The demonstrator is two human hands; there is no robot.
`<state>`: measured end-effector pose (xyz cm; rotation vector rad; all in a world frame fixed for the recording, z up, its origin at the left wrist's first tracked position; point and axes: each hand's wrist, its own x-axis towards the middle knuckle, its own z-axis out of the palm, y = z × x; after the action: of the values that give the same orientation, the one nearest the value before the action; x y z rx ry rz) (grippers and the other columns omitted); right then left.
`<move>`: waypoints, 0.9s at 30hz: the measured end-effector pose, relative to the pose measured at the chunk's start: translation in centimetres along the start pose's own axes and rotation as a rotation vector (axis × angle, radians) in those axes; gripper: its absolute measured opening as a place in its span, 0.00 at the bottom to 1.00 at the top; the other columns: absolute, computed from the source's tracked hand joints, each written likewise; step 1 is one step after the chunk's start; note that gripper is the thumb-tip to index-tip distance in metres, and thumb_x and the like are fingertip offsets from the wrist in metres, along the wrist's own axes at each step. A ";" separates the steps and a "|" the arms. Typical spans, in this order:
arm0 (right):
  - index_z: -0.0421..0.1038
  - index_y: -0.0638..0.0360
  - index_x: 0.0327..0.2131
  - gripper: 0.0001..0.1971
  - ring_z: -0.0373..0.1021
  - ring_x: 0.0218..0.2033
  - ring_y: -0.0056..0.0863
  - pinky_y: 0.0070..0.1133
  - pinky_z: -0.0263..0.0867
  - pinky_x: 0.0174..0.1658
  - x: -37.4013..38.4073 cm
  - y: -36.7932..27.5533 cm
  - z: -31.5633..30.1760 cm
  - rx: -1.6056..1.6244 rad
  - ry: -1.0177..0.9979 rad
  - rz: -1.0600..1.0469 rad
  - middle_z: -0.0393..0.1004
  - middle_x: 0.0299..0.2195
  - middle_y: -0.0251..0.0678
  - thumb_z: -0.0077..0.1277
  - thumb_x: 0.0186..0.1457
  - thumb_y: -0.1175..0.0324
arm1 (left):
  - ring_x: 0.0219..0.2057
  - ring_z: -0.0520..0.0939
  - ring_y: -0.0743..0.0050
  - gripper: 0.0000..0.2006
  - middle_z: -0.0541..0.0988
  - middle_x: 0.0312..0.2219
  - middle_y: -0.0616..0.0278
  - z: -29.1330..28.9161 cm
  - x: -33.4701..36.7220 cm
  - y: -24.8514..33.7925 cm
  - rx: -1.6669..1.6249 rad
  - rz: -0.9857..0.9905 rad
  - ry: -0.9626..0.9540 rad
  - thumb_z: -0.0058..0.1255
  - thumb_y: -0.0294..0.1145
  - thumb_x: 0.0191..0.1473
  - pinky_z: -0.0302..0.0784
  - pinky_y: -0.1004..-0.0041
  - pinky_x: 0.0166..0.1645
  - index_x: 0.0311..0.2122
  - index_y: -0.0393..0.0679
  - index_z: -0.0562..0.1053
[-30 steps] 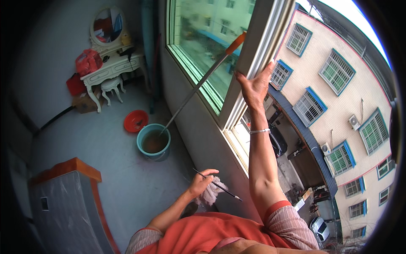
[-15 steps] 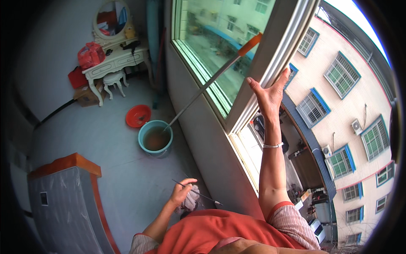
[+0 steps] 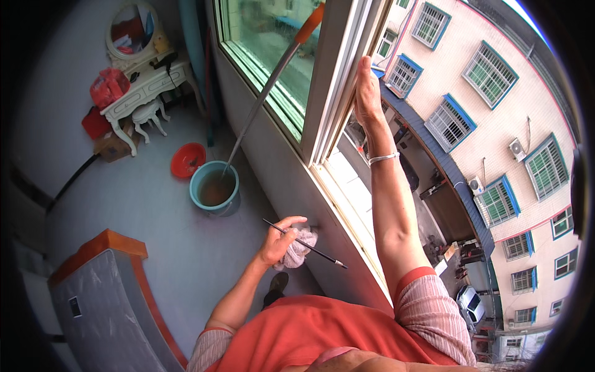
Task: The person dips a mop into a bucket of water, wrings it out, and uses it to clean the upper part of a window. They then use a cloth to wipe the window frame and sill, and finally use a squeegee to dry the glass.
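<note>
My left hand (image 3: 277, 245) is closed around a crumpled pale cloth (image 3: 296, 250) and a thin paintbrush (image 3: 317, 252). The brush has a dark handle and a light metal band near its tip, which points down to the right beside the wall under the window. Against the outer side of the pale window frame (image 3: 344, 74), my right hand (image 3: 368, 96) lies with its fingers stretched upward. Part of that hand is turned away from view. A long-handled tool (image 3: 263, 96) with an orange end leans on the window, its other end in a light blue bucket (image 3: 197, 193) of murky water.
A red basin (image 3: 188, 160) sits beside the bucket. At the far left stand a white dressing table (image 3: 141, 93) with a mirror and a small stool (image 3: 149, 116). A grey-and-wood headboard (image 3: 102, 291) is at near left. Beyond the open window, the ground lies far below.
My right hand has gone from spanning the frame's edge with thumb and fingers to lying along its outer side. My left hand, with cloth and brush, has moved up and right toward the wall.
</note>
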<state>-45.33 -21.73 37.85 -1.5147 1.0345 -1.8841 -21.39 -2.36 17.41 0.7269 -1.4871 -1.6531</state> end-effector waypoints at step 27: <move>0.59 0.62 0.33 0.45 0.53 0.31 0.24 0.22 0.55 0.35 -33.8 -27.2 -24.6 0.180 0.242 0.161 0.53 0.28 0.31 0.63 0.24 0.30 | 0.43 0.73 0.83 0.18 0.75 0.43 0.60 5.6 -2.8 -6.3 -0.093 -0.239 -0.159 0.38 0.23 0.53 0.67 0.79 0.49 0.49 0.33 0.70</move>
<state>-58.67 26.33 38.14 -1.0898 1.0253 -2.0195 -25.63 3.08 11.84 0.7608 -1.4656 -1.9867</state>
